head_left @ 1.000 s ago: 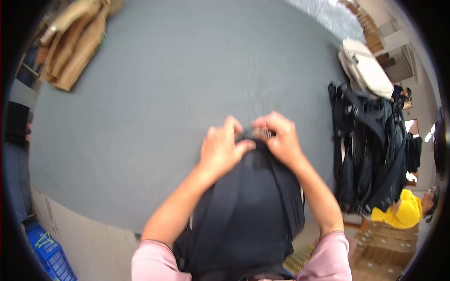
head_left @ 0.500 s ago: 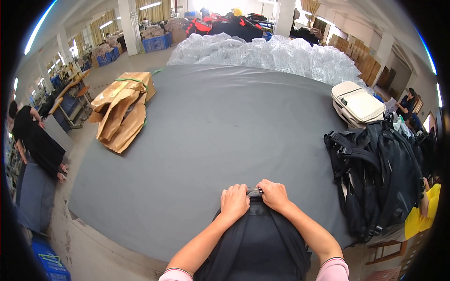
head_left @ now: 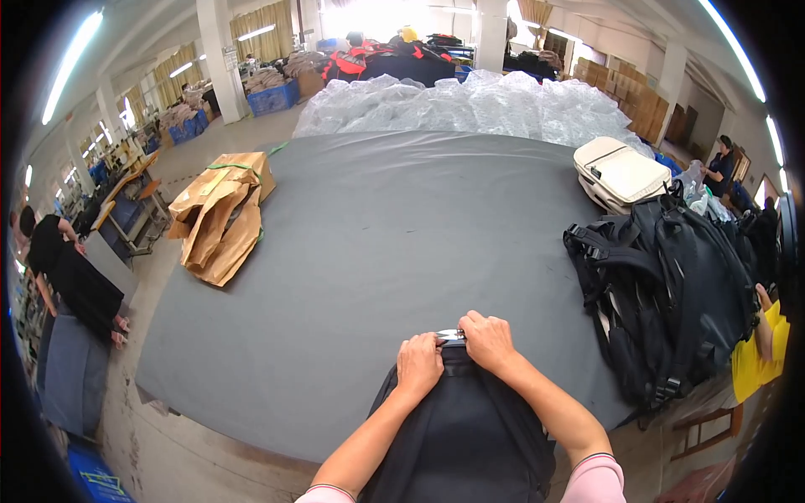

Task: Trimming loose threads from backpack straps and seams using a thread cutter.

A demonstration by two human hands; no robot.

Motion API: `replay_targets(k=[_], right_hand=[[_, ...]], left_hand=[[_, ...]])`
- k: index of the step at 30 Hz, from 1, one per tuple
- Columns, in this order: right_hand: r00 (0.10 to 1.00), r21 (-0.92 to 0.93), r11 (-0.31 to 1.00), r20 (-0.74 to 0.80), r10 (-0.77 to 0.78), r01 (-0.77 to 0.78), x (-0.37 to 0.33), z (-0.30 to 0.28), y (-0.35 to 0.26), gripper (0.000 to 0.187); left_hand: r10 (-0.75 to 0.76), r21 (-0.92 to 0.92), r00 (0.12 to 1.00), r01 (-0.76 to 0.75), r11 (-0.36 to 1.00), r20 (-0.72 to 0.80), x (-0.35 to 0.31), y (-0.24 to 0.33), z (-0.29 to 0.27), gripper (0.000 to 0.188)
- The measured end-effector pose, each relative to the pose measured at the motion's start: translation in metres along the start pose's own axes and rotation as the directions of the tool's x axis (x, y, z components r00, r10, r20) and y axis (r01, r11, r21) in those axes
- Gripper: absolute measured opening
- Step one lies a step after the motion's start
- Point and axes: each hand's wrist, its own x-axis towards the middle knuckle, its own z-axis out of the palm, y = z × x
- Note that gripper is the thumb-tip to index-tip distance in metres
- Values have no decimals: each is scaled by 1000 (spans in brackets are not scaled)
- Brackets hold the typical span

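A black backpack (head_left: 465,436) lies at the table's near edge, its top pointing away from me and its lower part running out of the picture. My left hand (head_left: 419,365) is closed at the backpack's top, fingers curled. Opposite it, my right hand (head_left: 489,339) is closed around what look like small silver thread snips (head_left: 450,335). Their shiny blades reach across the gap toward my left fingers, just above the backpack's top edge. Both hands' fingertips are partly hidden, and I cannot tell exactly what the left fingers pinch.
The grey-covered table (head_left: 377,251) holds a brown paper-wrapped package (head_left: 222,218) at left. On the right lie a cream backpack (head_left: 620,172) and piled black backpacks (head_left: 671,293). Clear plastic bags (head_left: 470,105) are heaped beyond. A yellow-sleeved person (head_left: 759,352) is close at right.
The view has tilted and shifted slightly. My hands stay together at the backpack's top, and the silver blades between them now show more plainly.
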Motion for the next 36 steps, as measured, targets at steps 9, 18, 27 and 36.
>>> replay_targets(k=[9, 18, 27, 36], right_hand=[[926, 459, 809, 264, 269, -366, -19, 37, 26, 15], [933, 417, 836, 107, 345, -357, -27, 16, 0, 27], [981, 322, 933, -54, 185, -158, -35, 16, -4, 19], [975, 151, 984, -187, 117, -90, -33, 16, -7, 18]], left_hand=[[-101, -713, 831, 527, 463, 548, -7, -29, 13, 11], [-187, -712, 801, 593, 375, 569, 11, -26, 6, 12], [-187, -633, 770, 616, 469, 610, 10, -27, 2, 30], [-216, -614, 738, 659, 435, 639, 15, -25, 0, 41]])
